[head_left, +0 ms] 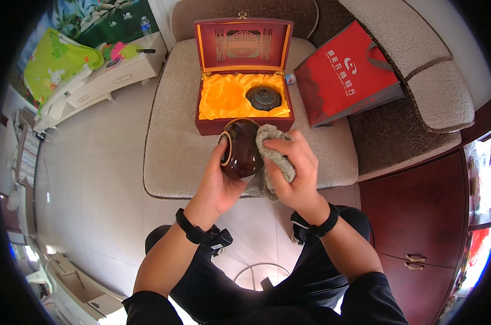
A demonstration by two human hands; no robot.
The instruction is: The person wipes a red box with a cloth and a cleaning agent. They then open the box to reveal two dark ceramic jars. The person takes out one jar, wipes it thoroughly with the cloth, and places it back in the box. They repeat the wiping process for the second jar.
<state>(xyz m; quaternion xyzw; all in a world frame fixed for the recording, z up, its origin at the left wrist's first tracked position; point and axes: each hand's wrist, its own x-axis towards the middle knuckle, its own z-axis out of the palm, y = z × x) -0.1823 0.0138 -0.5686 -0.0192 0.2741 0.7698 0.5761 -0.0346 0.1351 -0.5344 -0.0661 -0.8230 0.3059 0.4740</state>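
Observation:
A glossy dark brown ceramic jar [245, 152] is tilted on its side in my left hand [221, 183], thumb by the pale ring at one end. My right hand [292, 168] grips a grey-green terry cloth [276, 152] against the jar's right side. Just beyond them stands an open dark red presentation box [245, 126] with its lid raised. Yellow satin [223, 95] lines it. In the lining's right recess sits a dark lidded ceramic jar [263, 98]; the left recess shows only satin.
The box rests on a beige sofa seat [168, 154]. To its right leans a red paper gift bag [347, 77] bearing writing. A dark red cabinet [416, 211] stands at my right. Far left is a white low cabinet [119, 77] with a plastic bottle [145, 26] on it.

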